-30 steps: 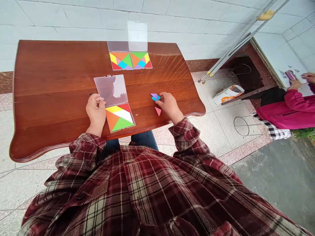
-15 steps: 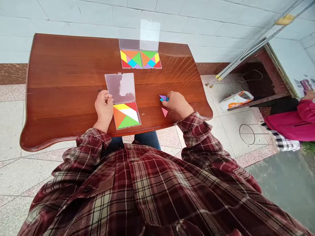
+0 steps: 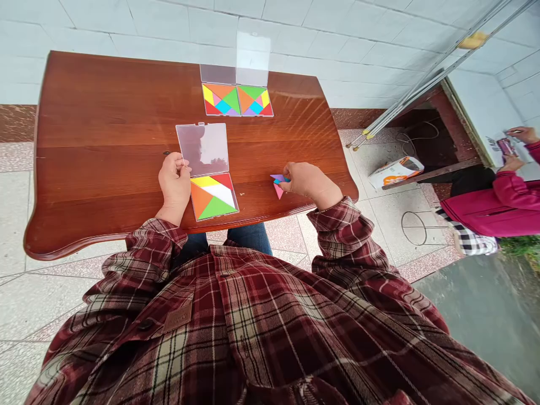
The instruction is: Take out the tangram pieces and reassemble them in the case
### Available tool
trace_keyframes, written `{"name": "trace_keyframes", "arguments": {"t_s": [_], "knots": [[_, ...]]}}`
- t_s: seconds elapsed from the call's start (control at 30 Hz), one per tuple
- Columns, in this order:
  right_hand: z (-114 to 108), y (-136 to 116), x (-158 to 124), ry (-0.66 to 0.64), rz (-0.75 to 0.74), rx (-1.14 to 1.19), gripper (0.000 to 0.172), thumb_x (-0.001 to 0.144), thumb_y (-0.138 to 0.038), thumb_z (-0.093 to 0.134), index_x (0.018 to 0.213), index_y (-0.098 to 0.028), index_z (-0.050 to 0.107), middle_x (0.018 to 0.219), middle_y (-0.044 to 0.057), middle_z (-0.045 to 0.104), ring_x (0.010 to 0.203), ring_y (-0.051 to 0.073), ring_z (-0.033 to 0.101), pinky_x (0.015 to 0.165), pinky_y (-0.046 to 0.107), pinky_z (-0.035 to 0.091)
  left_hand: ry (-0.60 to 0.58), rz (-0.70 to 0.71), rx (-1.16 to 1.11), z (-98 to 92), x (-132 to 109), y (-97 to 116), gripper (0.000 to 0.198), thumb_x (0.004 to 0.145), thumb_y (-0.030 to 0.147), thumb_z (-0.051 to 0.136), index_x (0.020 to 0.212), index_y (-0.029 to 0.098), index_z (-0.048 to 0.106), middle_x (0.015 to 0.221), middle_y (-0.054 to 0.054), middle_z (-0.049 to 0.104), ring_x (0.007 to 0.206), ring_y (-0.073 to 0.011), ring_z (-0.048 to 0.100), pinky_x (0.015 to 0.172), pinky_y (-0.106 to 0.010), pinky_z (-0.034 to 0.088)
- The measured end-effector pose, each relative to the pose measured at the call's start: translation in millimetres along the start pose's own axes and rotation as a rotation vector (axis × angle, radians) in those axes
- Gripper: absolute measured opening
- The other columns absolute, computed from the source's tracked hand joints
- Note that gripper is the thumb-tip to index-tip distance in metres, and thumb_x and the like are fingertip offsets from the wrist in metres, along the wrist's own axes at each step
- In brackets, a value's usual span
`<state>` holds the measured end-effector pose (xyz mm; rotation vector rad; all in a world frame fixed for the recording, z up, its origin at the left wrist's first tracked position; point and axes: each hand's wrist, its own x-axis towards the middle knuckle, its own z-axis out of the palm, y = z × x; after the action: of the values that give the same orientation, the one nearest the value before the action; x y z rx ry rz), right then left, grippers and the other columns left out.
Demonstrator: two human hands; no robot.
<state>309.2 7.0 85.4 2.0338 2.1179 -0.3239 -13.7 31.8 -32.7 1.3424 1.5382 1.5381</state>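
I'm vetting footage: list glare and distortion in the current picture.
All head view: whitish reflections on the nearest clear square plastic lid; pale streaks on the glossy brown wooden table, far right; apparent lens stretching of the maroon plaid shirt toward lower corners.

Looks like somebody's home, probably a porch or the edge of a yard. The polished wooden table [image 3: 105,124] has its far edge by a pale block-lined wall [image 3: 147,34], with speckled floor tiles [image 3: 392,230] below. Past its right corners, what look like crutches [image 3: 400,104] lean up, and further right the tiles meet grey ground [image 3: 472,298] and some greenery [image 3: 521,247], so pretty outdoorsy.
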Motion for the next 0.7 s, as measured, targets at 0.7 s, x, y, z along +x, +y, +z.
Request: {"name": "trace_keyframes", "arguments": {"t_s": [0.7], "knots": [[-2.6,-83.0,-24.4,-0.010,-0.249,0.059,0.031,0.090,-0.035,0.058,0.113,-0.016,0.066,0.105,0.011,0.073,0.091,0.024,0.066,0.074,0.032,0.044,-0.026,0.018,0.032,-1.7,1.8,-6.4,0.023,0.082,0.014,0.055,0.103,0.021,0.057,0.090,0.000,0.064,0.079,-0.0113,0.066,0.086,-0.031,0.059]]}}
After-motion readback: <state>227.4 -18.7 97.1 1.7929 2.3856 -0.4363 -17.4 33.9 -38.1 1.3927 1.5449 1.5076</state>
